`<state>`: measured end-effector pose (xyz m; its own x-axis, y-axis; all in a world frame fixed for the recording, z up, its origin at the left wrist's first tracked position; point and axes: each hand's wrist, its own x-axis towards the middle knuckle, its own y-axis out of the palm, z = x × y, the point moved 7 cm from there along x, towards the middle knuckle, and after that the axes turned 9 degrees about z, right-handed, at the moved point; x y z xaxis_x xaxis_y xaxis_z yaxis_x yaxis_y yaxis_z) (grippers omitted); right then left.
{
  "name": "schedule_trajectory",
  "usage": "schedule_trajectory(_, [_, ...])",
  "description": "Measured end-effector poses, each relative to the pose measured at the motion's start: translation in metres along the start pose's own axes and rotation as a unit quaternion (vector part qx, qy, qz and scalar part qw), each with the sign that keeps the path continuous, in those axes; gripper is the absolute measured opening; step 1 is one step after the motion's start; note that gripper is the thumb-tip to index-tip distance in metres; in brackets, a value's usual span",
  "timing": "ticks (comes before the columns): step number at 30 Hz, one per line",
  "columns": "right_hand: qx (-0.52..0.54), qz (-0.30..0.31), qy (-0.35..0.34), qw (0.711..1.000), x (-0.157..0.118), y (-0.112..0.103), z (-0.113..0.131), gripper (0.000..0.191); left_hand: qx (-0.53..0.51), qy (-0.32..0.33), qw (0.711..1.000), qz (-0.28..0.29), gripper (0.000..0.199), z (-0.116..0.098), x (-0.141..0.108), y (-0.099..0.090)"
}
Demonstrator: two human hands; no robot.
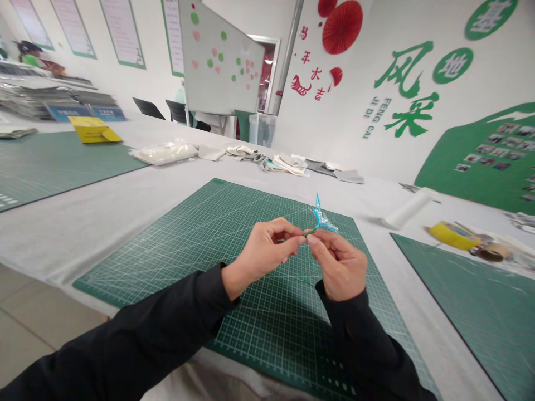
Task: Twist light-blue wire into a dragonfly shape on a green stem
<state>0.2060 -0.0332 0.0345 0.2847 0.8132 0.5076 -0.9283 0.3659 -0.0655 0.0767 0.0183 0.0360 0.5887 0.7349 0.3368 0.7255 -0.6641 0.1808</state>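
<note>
Both my hands are raised above a green cutting mat with a white grid. My left hand and my right hand pinch a short green cord between their fingertips. A small knotted piece of translucent blue cord sticks up from the pinch, close to my right fingers. A thin green strand hangs below my hands. My fingers hide part of the cord. Black sleeves cover both forearms.
A white-covered table holds more green mats. Fabric pieces and a white bag lie beyond my mat, with a yellow tape roll and a white roll to the right. A yellow box and stacked papers sit far left. Chairs and a whiteboard stand behind.
</note>
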Motion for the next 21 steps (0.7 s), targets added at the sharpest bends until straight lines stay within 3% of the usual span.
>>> schedule_trajectory(7, [0.073,0.057,0.021,0.995,0.006,-0.003,-0.004,0.012,-0.156,-0.105,0.975,0.120,0.024,0.016,0.001,0.005])
schedule_trajectory(12, [0.141,0.174,0.059,0.973,0.004,0.008,-0.003,0.011,-0.127,-0.130,0.969,0.166,0.022,0.017,-0.003,0.010])
schedule_trajectory(16, [0.190,0.248,0.082,0.946,0.000,0.019,0.004,0.009,-0.166,-0.146,0.955,0.199,0.019,0.016,-0.009,0.017])
schedule_trajectory(21, [0.177,0.276,0.081,0.941,-0.001,0.021,0.008,0.012,-0.226,-0.167,0.921,0.270,0.016,0.013,-0.015,0.025])
